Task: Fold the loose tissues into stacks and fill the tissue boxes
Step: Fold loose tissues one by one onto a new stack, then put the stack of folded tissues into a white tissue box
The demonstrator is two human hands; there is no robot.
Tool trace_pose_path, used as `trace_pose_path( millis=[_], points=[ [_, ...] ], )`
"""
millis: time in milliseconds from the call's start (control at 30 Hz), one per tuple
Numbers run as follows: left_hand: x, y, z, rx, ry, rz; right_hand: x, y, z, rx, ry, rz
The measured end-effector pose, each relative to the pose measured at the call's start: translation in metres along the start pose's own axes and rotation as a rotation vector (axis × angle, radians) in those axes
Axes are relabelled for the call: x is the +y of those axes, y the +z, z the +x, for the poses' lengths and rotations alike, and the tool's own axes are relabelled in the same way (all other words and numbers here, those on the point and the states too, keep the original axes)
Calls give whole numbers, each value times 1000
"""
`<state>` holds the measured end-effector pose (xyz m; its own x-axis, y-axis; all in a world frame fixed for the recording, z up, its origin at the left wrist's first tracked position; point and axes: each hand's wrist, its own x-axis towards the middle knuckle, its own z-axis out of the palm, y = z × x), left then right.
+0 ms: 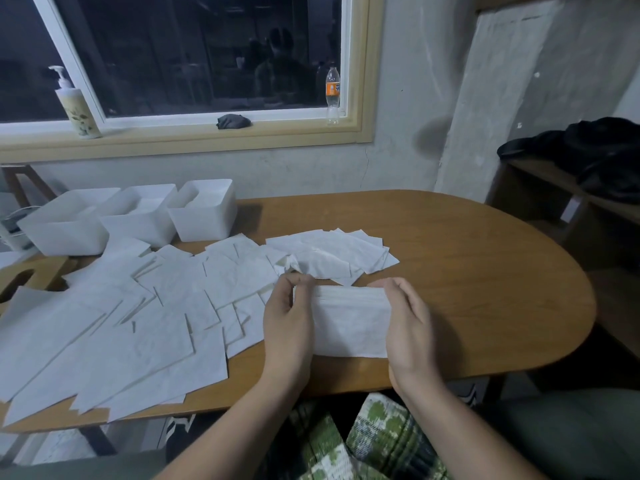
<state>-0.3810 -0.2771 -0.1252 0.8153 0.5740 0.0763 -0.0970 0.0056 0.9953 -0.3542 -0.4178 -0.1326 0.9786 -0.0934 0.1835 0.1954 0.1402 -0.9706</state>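
Two hands: we hold one folded stack (349, 323) of tissues between them, at the near middle of the table (485, 271).
Left hand (287, 327): grasps the stack's left end, fingers curled over the top edge and thumb on the near side.
Right hand (407, 327): grasps the stack's right end in the same way, fingers wrapped over the top.
Folded stack: stands on its long lower edge on the table, tilted a little toward us, layers showing along the top.
Loose tissues (138, 317): many flat white sheets spread and overlapping across the left half of the table, reaching its near edge.
Smaller pile (332, 254): more sheets fanned out just beyond our hands, with one crumpled tissue (287, 263) at its left end.
Tissue boxes (138, 220): three open white boxes in a row at the far left of the table, side by side; we cannot tell clearly what lies inside them.
Window sill: a pump bottle (78, 109) on the left, a dark cloth (233, 121) in the middle, a clear bottle (332, 91) with an orange label on the right.
Far right: a black garment (595, 150) lies on a wooden shelf, well apart from the table's tissues.
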Motion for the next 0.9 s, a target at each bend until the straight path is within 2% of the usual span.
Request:
trace_pose_path(
  millis=[167,267,367,467,567,667,733,900],
  points=[
    [0,-4,0,-4,22,-19,4,-3,4,-59,-12,-115],
    [3,-12,2,-26,31,-19,2,-13,0,-90,-20,-77],
    [10,-25,6,-184,84,70,-1,-29,-2,-254,-29,-128],
    [15,-39,15,-429,151,180,2,-45,3,-401,11,-202],
    [21,-50,28,-585,282,402,4,-54,13,-421,-36,-328],
    [29,-53,44,-617,455,617,-1,-58,26,-451,-83,-379],
    [36,-55,55,-618,520,679,-9,-56,36,-484,-96,-356],
    [62,-67,84,-574,566,730,-32,-26,70,-576,-204,-340]
  ],
)
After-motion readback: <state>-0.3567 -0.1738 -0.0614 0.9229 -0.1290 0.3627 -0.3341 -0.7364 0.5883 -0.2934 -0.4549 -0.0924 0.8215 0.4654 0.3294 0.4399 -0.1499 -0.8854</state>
